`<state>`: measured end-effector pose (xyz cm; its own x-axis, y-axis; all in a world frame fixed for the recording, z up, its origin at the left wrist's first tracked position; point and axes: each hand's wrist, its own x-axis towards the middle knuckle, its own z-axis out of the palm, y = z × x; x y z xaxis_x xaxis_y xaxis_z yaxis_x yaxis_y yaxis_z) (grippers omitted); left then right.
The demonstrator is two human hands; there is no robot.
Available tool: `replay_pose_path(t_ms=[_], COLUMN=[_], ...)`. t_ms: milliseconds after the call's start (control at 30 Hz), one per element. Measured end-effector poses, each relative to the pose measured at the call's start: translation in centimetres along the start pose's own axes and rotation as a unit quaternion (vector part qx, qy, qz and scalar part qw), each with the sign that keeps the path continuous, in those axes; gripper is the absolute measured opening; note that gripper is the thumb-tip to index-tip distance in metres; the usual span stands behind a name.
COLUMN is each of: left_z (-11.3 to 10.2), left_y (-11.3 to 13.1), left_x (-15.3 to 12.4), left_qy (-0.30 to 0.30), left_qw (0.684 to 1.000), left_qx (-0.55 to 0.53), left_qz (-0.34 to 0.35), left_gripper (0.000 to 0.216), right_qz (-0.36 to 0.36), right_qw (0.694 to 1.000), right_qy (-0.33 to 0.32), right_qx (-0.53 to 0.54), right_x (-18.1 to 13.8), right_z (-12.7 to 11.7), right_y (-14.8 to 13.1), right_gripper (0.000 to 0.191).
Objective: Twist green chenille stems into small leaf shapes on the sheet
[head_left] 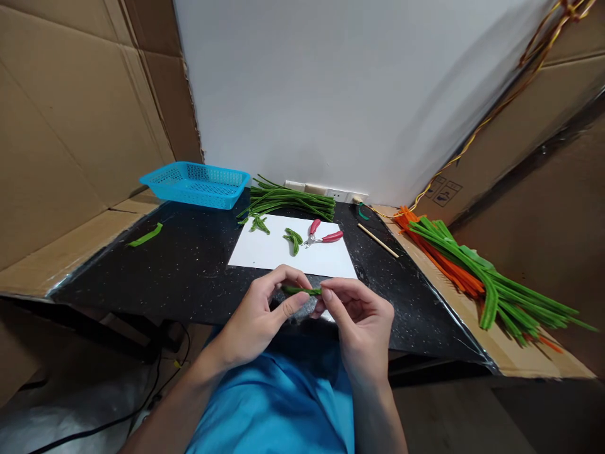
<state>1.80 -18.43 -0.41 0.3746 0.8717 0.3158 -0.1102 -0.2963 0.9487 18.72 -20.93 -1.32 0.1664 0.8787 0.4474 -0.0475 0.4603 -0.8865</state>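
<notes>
One left hand (262,309), one right hand (363,318), both pinching green stem (314,292), one cutter (312,239), one basket (201,198)

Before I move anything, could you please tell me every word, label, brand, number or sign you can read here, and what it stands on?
No words, brands or numbers can be read.
Small boxed printed signs on the right-hand cardboard: too small and blurred to make out.

White wall (321,88) with sockets (338,195) between cardboard panels (70,107).
</notes>
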Motion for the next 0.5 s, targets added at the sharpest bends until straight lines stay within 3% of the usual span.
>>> replay_pose_path(t_ms=[200,500], left_z=[0.19,-0.11], left_y=[-0.48,-0.46], left_x=[0.09,-0.11], left_qy=[0.070,0.134], left_qw=[0.996,0.984], left_qx=[-0.049,0.066], left_qz=[0.005,0.096], left_gripper=[0.021,0.009], right_qz=[-0.066,-0.021], right_qw=[0.997,0.998], right_qy=[0.028,0.011], right_qx=[-0.033,-0.057], right_x=[-0.34,-0.30], right_z=[0.17,0.34], right_y=[-0.24,-0.37], right_gripper=[0.007,0.005])
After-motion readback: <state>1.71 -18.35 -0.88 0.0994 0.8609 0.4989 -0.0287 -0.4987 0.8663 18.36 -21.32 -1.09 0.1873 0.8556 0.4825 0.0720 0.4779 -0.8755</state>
